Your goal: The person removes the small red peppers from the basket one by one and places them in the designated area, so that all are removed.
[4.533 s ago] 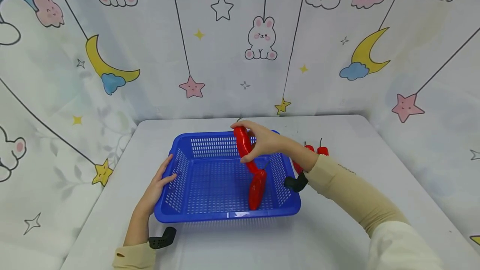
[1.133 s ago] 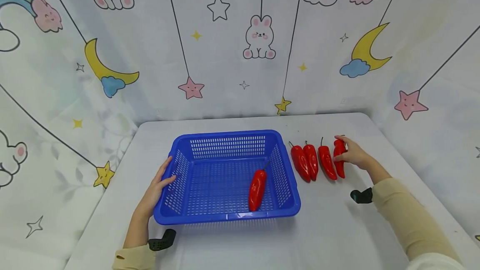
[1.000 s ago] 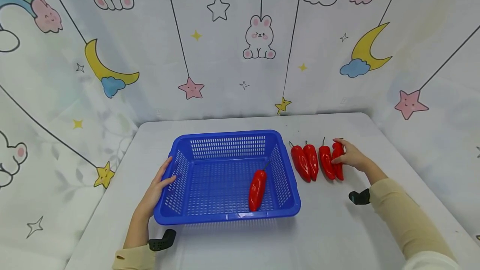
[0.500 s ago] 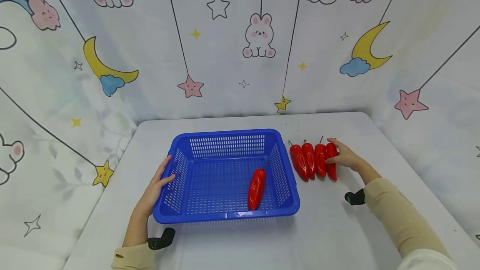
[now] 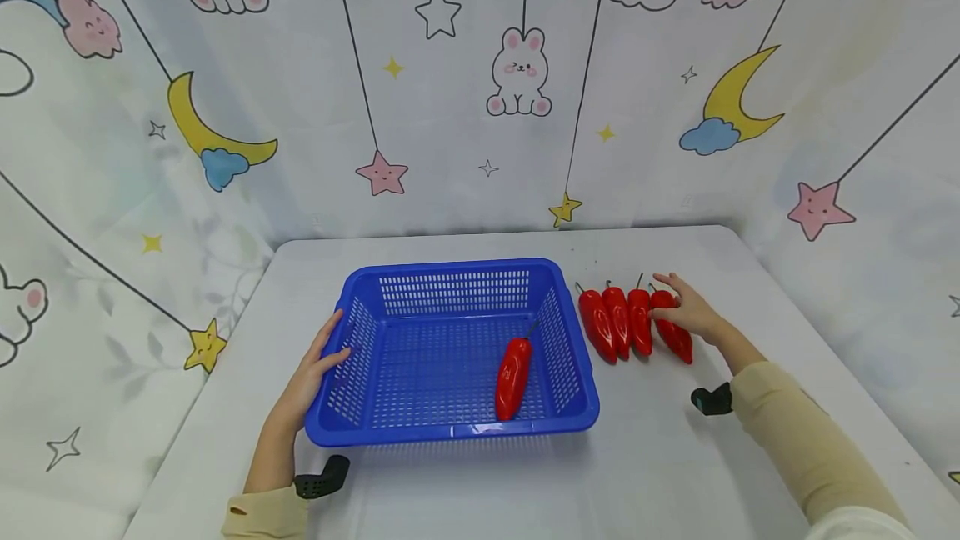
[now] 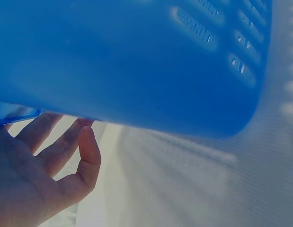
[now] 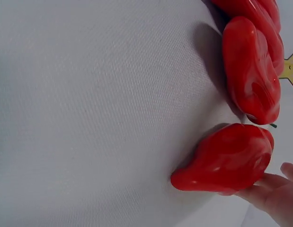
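My left hand (image 5: 303,382) holds the left rim of a blue plastic basket (image 5: 450,432), thumb over the edge; in the left wrist view the fingers (image 6: 66,146) reach up to the basket's rim from below. One red chili pepper (image 5: 513,379) lies in the basket's right part. Right of the basket, several more red peppers lie side by side, stems away from me. At the rightmost pepper (image 5: 672,333), slanted apart from its neighbour (image 5: 640,323), my right hand (image 5: 692,307) has its fingers spread. The right wrist view shows fingertips touching that pepper's (image 7: 226,161) side.
A white table (image 5: 660,457) bears everything, with its far edge against a patterned cloth backdrop (image 5: 465,107) of bunnies, moons and stars. Two more peppers (image 5: 597,326) lie close to the basket's right wall. Dark cameras (image 5: 712,399) sit on both wrists.
My right hand slid the rightmost pepper left toward the row; since half a second ago that pepper has turned, its tip swinging right, and the fingers have loosened. The left hand stayed still.
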`<state>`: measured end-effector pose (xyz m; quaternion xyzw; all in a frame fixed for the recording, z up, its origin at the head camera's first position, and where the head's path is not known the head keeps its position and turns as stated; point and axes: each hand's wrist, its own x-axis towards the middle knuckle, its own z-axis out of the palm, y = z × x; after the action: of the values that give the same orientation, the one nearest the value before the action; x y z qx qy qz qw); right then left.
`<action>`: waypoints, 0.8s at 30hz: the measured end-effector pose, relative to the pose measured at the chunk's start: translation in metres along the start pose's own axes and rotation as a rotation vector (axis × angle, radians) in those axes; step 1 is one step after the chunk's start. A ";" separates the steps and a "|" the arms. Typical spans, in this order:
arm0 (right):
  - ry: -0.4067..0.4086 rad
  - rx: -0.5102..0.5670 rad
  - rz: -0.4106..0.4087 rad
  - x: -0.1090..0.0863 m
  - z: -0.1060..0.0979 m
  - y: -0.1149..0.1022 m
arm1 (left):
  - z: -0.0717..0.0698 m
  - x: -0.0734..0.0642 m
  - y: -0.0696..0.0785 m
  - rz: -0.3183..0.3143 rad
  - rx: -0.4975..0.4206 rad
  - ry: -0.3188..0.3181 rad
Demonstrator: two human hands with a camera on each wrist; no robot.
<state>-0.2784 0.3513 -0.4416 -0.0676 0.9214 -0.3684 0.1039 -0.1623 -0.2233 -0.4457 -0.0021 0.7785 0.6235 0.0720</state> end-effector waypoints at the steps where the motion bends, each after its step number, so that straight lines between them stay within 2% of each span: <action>1: 0.006 -0.004 0.004 -0.001 -0.001 -0.001 | 0.000 0.000 0.000 0.000 -0.001 0.000; 12: 0.021 0.028 0.062 -0.010 0.000 0.004 | -0.001 -0.001 0.001 0.002 -0.011 -0.006; 24: 0.053 -0.015 0.053 -0.011 0.007 0.001 | -0.001 -0.001 0.000 0.013 0.013 -0.003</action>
<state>-0.2657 0.3498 -0.4458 -0.0343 0.9280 -0.3602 0.0888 -0.1620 -0.2245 -0.4452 0.0044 0.7823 0.6190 0.0689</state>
